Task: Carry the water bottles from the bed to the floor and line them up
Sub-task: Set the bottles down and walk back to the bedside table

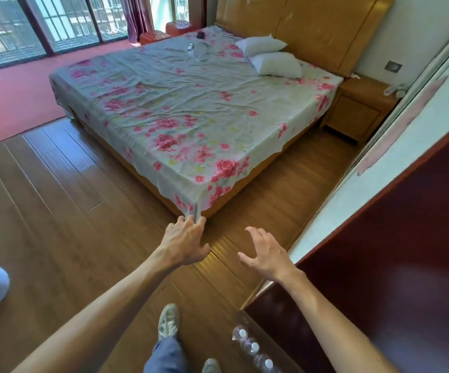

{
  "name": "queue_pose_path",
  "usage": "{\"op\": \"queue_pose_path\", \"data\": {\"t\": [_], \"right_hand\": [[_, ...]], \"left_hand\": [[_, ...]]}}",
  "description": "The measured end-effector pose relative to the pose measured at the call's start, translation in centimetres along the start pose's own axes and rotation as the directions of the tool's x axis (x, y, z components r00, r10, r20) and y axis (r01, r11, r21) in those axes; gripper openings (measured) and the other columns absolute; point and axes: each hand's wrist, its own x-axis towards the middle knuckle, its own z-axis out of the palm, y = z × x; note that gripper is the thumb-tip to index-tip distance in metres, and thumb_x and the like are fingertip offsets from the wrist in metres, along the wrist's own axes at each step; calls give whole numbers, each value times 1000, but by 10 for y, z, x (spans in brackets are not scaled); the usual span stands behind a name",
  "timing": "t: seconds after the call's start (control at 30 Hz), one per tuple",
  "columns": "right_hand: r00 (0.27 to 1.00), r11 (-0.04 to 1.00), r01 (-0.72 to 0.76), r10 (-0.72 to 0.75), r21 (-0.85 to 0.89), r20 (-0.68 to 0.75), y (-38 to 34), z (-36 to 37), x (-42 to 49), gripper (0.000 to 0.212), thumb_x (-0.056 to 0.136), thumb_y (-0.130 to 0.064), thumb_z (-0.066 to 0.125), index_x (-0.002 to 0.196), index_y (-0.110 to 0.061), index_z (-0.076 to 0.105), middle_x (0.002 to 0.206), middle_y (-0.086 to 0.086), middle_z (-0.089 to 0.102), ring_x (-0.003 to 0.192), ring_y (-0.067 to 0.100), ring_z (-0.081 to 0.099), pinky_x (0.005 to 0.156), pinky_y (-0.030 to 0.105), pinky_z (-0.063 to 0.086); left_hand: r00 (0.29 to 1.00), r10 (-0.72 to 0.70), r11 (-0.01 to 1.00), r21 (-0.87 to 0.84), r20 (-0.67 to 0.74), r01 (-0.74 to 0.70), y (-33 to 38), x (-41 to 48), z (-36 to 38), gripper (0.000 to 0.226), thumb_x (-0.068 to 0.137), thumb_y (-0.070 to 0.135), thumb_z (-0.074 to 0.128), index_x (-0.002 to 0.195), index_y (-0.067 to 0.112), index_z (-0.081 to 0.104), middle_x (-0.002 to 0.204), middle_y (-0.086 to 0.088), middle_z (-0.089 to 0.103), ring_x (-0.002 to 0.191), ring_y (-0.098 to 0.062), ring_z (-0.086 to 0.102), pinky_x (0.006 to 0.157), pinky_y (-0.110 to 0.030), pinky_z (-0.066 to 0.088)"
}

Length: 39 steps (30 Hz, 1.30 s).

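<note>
Clear plastic water bottles (254,348) with white caps are seen standing upright in a row on the wooden floor (64,224) at near right, three caps being visible. Further clear bottles (195,51) lie on the far part of the floral-sheeted bed (191,109); their number cannot be told.

The bed (191,109) holds bottles (195,51) and two pillows (269,53); three bottles (253,347) stand on the floor (69,211).

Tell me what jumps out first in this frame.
A wide bed with a grey sheet of pink roses fills the middle, clear plastic bottles lying at its far end. Both bare hands reach forward, empty: left hand, right hand. White-capped bottles in a row stand on the wooden floor, bottom right.
</note>
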Motion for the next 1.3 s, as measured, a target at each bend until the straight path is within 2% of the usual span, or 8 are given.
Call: {"op": "queue_pose_path", "data": {"t": [0.13, 0.37, 0.6, 0.67, 0.8, 0.97, 1.13, 1.3], "right_hand": [[999, 999, -42, 42, 3, -13, 4, -8, 30, 70, 93, -50, 59, 151, -19, 32, 147, 4, 44, 133, 21, 44, 105, 33, 44], [987, 987, -160, 159, -32, -37, 4, -23, 101, 69, 94, -55, 54, 152, -25, 30, 155, 0, 37, 141, 19, 39, 108, 33, 42], [955, 957, -290, 289, -7, -68, 0, -43, 167, 68, 94, -50, 55, 151, -20, 31, 148, 3, 44, 135, 22, 42, 103, 34, 47], [948, 951, -310, 309, -4, -75, -1, -48, 186, 68, 94, -50, 56, 150, -20, 31, 147, 3, 45, 134, 22, 43, 103, 35, 47], [937, 940, -340, 340, 17, -86, -2, -58, 219, 69, 93, -48, 57, 150, -19, 31, 145, 4, 46, 134, 24, 43, 105, 38, 47], [925, 931, -364, 366, 38, -106, 4, -70, 253, 69, 94, -49, 56, 150, -20, 29, 145, 3, 45, 134, 23, 42, 103, 39, 48], [914, 922, -384, 387, 48, -122, 27, -84, 286, 69, 94, -49, 55, 151, -22, 28, 148, 2, 42, 136, 22, 41, 103, 37, 47], [907, 915, -397, 403, 69, -124, 61, -102, 324, 69, 94, -50, 55, 151, -22, 28, 149, 2, 42, 137, 22, 41, 104, 37, 47]], "left_hand": [[998, 54, 998, -5, -27, -55, -15, 39, -3, 74, 84, 54, 55, 144, 15, 35, 129, -10, 54, 111, -28, 58, 87, -40, 55], [980, 194, 981, -22, -35, -195, -52, 135, -18, 67, 84, 55, 54, 137, 16, 42, 119, -2, 58, 105, -23, 63, 82, -33, 55], [962, 272, 962, 28, 14, -272, -85, 223, -36, 61, 85, 56, 52, 132, 18, 43, 110, -3, 57, 91, -18, 56, 66, -23, 45], [957, 291, 955, 48, 16, -291, -92, 246, -42, 60, 85, 56, 52, 131, 18, 43, 109, -3, 56, 90, -18, 53, 65, -23, 42], [948, 318, 947, 45, 7, -318, -104, 284, -47, 60, 86, 54, 51, 133, 18, 42, 112, -3, 56, 90, -17, 51, 73, -26, 49], [928, 372, 928, 14, 33, -372, -105, 329, -46, 59, 87, 51, 50, 134, 17, 40, 107, -2, 53, 84, -15, 49, 66, -22, 44], [910, 411, 911, 7, 52, -412, -93, 375, -46, 66, 90, 53, 48, 145, 21, 30, 124, -2, 51, 93, -15, 52, 66, -18, 44], [901, 428, 904, -9, 75, -428, -78, 426, -43, 61, 91, 51, 50, 142, 21, 35, 120, 1, 52, 91, -13, 49, 65, -18, 41]]}}
